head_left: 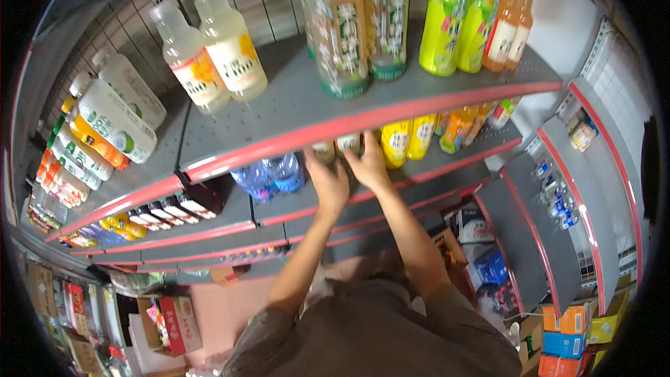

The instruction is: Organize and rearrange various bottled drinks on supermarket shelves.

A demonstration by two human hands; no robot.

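Both my arms reach forward beneath the grey top shelf, to the shelf level below it. My left hand (328, 181) is at the left side of a bottle with a pale label (323, 149). Beside that one stands a second bottle with a pale label (348, 142), and my right hand (370, 166) is closed against its right side. The fingers of both hands press round this pair; the red-edged top shelf hides the bottles' upper parts. Left of my hands are clear bottles with blue labels (285, 172). Yellow bottles (396, 144) stand just right of my right hand.
The red front edge (377, 129) of the top shelf runs just above my hands. On that shelf stand pale juice bottles (234, 63), tall green-wrapped bottles (342, 42) and green bottles (441, 28). More shelves (530, 216) curve along the right. An open carton (183, 324) sits lower left.
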